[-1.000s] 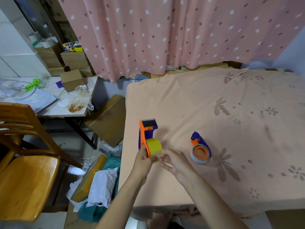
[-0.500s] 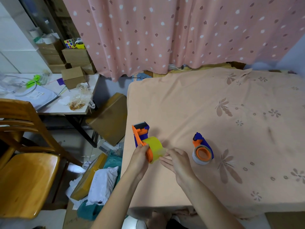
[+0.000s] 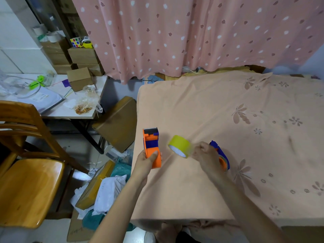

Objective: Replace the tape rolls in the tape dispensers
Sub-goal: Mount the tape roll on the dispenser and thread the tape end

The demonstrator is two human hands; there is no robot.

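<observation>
Near the front-left corner of the peach flower-print bed sheet [image 3: 228, 106], you are gripping the orange and blue plastic tape dispenser [image 3: 152, 146] in your left hand [image 3: 146, 163], thumb pressed on its orange body, its long axis running away from you with the black cutter end farthest out. Your right hand [image 3: 204, 154] is pinching the yellow-green roll of packing tape [image 3: 180, 145] by its right edge, holding it just to the right of the dispenser and clear of it. The roll's open white core is facing toward you and down, so it is lying across the dispenser's line rather than seated on it. Since this roll is the one off the dispenser, you are probably setting it aside, and your right hand is the nearer one for that. Behind that hand the second blue and orange dispenser with a grey roll [image 3: 222, 157] is lying on the sheet, partly hidden, so I cannot tell whether your knuckles are touching it.
</observation>
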